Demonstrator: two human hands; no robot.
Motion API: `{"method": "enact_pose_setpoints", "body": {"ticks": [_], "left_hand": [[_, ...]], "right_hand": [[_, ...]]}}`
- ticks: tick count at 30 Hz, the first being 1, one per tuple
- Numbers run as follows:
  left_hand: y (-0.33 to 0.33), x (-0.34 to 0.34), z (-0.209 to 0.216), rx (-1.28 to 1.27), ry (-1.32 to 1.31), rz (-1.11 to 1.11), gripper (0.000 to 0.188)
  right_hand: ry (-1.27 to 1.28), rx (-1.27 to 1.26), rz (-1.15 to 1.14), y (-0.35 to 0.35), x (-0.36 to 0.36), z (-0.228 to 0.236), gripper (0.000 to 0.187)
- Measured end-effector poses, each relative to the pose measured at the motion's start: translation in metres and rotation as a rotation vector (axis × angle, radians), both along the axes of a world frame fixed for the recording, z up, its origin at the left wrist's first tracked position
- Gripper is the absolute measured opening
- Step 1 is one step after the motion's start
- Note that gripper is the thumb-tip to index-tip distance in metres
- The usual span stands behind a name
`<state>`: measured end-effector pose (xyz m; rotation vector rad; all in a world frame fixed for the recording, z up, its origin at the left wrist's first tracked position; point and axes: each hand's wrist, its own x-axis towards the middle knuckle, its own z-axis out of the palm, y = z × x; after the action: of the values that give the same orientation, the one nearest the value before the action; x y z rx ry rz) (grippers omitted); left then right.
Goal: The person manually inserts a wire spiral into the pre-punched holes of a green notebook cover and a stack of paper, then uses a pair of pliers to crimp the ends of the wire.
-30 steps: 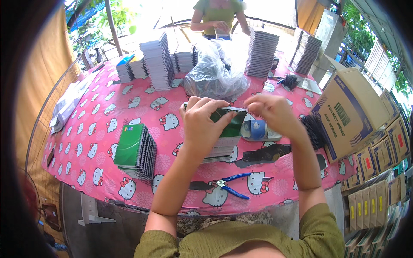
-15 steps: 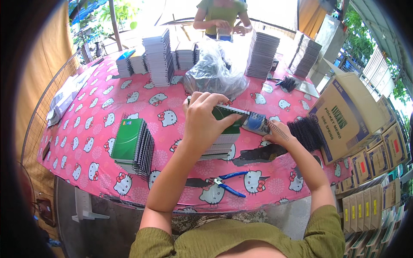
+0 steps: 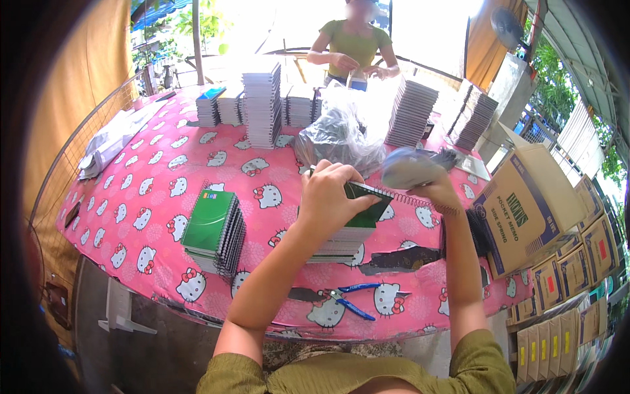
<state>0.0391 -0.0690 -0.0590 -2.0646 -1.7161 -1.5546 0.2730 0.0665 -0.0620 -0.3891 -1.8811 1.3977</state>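
Note:
My left hand (image 3: pixel 333 202) grips the top notebook (image 3: pixel 366 201) of a green-covered stack from above, thumb along its near cover and fingers over the far side. A thin wire coil (image 3: pixel 415 201) reaches from that notebook's right edge to my right wrist. In my right hand (image 3: pixel 434 190) is a rounded grey-and-blue object (image 3: pixel 408 168), smeared by motion, its kind unclear. Left of these stands another stack of green spiral notebooks (image 3: pixel 211 226). Blue-handled cutting pliers (image 3: pixel 354 301) lie with jaws apart near the front edge.
A carton (image 3: pixel 525 210) stands at right beside black coils (image 3: pixel 476 231). Tall notebook stacks (image 3: pixel 261 108) and a clear plastic bag (image 3: pixel 341 141) occupy the far side. Across the table (image 3: pixel 154 230) a co-worker (image 3: pixel 354 49) handles something. More cartons (image 3: pixel 571 262) are stacked at far right.
My right hand has risen away from the table with the grey-and-blue object, and the coil now stretches between notebook and wrist. My left hand keeps its grip. The whole view has shifted slightly.

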Motion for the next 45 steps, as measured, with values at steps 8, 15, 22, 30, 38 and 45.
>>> {"method": "enact_pose_setpoints", "body": {"ticks": [8,15,22,30,38,45], "left_hand": [[-0.002,-0.008,0.001,0.022,-0.170,-0.027,0.060],[-0.012,-0.019,-0.005,0.134,-0.253,0.004,0.058],[-0.006,-0.028,-0.034,0.101,-0.871,-0.230,0.039],[-0.013,-0.032,-0.036,0.088,-0.831,-0.163,0.029],[-0.010,-0.033,-0.030,-0.025,-0.918,-0.441,0.032],[0.000,-0.025,-0.037,0.059,-1.131,-0.483,0.035]], "right_hand": [[-0.103,0.044,-0.125,-0.008,-0.023,0.016,0.039],[-0.193,0.111,-0.055,-0.010,-0.049,0.029,0.048],[0.181,-0.287,0.139,-0.014,-0.072,0.022,0.045],[-0.265,0.390,-0.036,0.005,-0.077,0.022,0.045],[-1.020,0.513,-0.877,0.020,0.010,-0.087,0.037],[-0.847,0.343,-0.580,0.000,0.050,-0.034,0.058]]}}
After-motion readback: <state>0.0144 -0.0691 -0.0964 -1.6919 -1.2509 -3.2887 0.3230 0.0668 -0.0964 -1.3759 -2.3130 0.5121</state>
